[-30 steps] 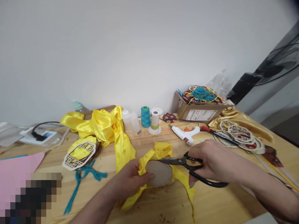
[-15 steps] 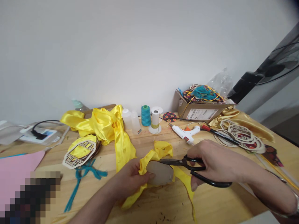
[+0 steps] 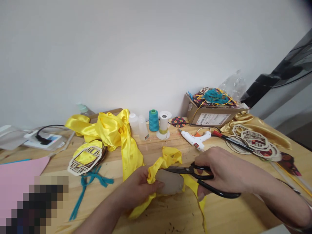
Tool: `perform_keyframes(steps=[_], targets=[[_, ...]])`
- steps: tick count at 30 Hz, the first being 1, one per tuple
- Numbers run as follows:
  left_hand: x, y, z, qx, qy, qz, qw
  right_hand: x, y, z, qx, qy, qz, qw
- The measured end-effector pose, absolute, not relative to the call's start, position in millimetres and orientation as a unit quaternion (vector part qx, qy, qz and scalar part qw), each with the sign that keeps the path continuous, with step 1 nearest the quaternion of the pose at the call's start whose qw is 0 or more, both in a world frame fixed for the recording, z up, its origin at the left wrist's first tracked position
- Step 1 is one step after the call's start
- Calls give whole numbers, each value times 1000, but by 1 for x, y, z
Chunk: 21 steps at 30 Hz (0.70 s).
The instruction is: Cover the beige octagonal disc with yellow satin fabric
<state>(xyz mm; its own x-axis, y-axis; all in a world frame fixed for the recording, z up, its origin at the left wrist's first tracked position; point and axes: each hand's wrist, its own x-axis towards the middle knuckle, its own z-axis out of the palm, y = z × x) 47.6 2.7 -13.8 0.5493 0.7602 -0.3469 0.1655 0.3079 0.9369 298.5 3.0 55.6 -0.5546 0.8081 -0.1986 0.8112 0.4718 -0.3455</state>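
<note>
My left hand [image 3: 138,188] is closed on a beige oval piece [image 3: 170,183] wrapped in yellow satin fabric [image 3: 168,159], pinching the cloth against its left edge. My right hand [image 3: 223,170] grips black scissors [image 3: 195,172] through the handles. The blades point left and lie along the top edge of the oval piece, at the yellow cloth. A loose yellow strip [image 3: 200,201] trails down toward the table's front edge.
On the wooden table [image 3: 165,214]: a large heap of yellow satin [image 3: 109,130], a wooden fretwork frame [image 3: 85,159], teal cord [image 3: 90,182], teal thread spool [image 3: 153,120], white spool [image 3: 163,125], small bottles [image 3: 137,126], glue gun [image 3: 196,139], cardboard box [image 3: 209,117], stacked frames [image 3: 255,143], pink paper [image 3: 17,175].
The view has shifted slightly to the right. Both hands keep their grip; the scissors stay at the oval piece's top edge with little visible motion.
</note>
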Motion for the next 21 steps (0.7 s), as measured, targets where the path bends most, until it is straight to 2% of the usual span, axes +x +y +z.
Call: perform_keyframes(steps=[21], targets=[[51, 2, -12, 552, 405, 216, 696, 298, 2, 52, 465, 857, -222, 7]])
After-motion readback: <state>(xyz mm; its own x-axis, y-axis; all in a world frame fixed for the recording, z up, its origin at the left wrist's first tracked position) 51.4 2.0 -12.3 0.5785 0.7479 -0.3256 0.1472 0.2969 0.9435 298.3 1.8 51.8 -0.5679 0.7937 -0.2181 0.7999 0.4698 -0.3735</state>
